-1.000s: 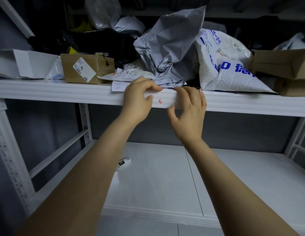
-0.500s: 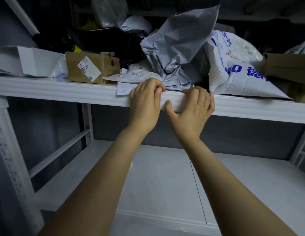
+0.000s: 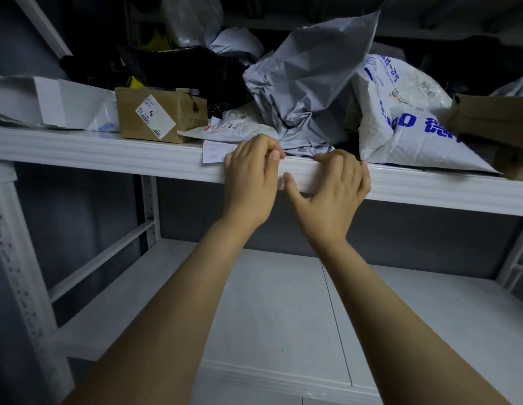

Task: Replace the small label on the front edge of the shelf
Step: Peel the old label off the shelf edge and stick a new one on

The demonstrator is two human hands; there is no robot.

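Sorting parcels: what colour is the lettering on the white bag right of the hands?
Blue, on the white bag; clearest in the head view.

A white sticker on the front of the cardboard box bears a bold black 4 — the finer print and barcode strips around it are too small to read. The white bag carries large blue print: a rounded 0, then the Chinese character 德, partly hidden. The smaller blue line near the bag's top cannot be made out. A paper slip lying over the front edge of the shelf shows faint handwritten marks — illegible. The flat white mailer has grey print, unreadable.
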